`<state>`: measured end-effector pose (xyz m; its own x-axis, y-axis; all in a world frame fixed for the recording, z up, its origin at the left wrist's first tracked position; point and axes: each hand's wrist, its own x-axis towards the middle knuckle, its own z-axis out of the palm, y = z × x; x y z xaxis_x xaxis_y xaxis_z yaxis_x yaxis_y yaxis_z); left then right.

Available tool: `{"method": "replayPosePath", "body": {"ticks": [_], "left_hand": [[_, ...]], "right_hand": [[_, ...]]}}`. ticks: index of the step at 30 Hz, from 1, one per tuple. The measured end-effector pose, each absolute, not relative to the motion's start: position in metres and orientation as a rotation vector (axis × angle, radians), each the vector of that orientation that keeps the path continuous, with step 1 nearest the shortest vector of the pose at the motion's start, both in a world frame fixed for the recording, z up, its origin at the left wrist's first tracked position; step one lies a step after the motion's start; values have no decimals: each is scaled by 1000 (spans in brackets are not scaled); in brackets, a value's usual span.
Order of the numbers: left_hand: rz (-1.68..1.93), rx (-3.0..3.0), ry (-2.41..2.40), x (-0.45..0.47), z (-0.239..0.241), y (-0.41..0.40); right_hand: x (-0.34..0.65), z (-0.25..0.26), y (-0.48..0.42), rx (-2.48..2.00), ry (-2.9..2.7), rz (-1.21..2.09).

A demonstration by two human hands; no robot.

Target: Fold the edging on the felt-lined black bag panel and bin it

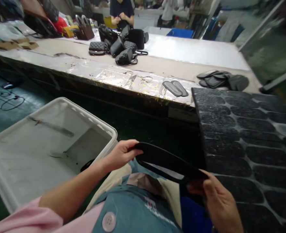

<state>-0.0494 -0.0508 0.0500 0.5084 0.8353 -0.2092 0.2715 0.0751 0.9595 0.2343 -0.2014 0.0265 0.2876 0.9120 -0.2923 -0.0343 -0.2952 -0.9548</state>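
Stretched between my two hands is a black oval band (164, 155), a flexible piece with a long opening along its lower side. My left hand (127, 150) pinches its left end between thumb and fingers. Around the right end my right hand (218, 194) is closed, thumb on the near side and some fingers hidden behind. The band hangs over my lap, above a teal apron (133, 210). Just to the right, a board (232, 149) carries rows of dark rounded panels. Two grey-black oval pieces (175, 88) lie together on the table edge beyond.
A white plastic bin (94, 116) stands at my left, with a few scraps inside. Across the front runs a long worktable (67, 66) holding black handbags (118, 45) and a pile of dark pieces (215, 79). A person (122, 14) is behind it. Cables (7, 97) lie on the floor.
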Motion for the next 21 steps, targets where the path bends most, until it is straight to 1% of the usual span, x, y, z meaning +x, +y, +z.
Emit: {"method": "replayPosePath", "body": {"ticks": [4, 8, 13, 18, 21], "left_hand": [[372, 1380, 968, -88, 36, -112], [268, 1372, 875, -118, 11, -141], [323, 1342, 972, -113, 10, -140], [444, 1135, 1170, -90, 21, -125], [454, 1144, 1200, -81, 25, -114]], "right_hand": [[199, 19, -259, -1736, -1025, 1122], [176, 7, -283, -1862, -1014, 1027], [174, -2, -281, -1970, -856, 1018], [192, 3, -259, -2079, -688, 1004], [203, 6, -244, -2126, -662, 1007]]}}
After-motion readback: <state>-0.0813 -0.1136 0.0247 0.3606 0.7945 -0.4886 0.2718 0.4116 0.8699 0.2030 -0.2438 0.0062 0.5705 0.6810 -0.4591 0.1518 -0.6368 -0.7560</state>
